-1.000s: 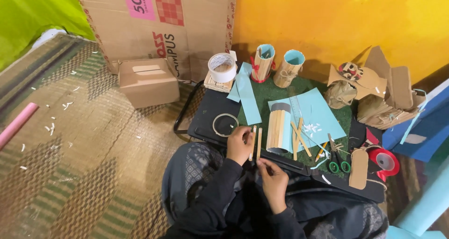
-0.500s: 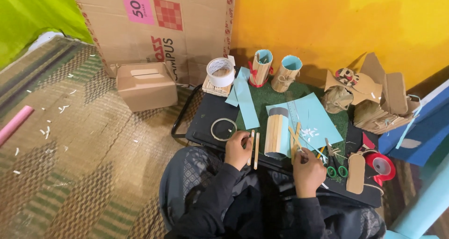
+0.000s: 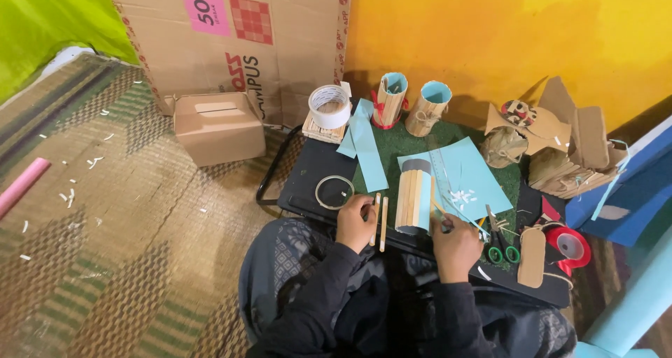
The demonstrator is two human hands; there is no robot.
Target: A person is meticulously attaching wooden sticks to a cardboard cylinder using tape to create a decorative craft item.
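The left hand (image 3: 355, 221) pinches two wooden sticks (image 3: 380, 221) beside the stick-covered tube (image 3: 413, 200) on the black table (image 3: 308, 169). The right hand (image 3: 453, 242) closes near more sticks; its grip is unclear. This looks like the sticking step; next, careful alignment.

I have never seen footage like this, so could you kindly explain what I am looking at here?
There is no machine: a person sits on a mat, and a camera on their head looks down at their two bare hands. The left hand holds wooden sticks. The right hand rests on the black tray, beside a stick-covered tube lying on blue paper. Around them lie a clear ring, green scissors, red tape, a white tape roll and two finished tubes.
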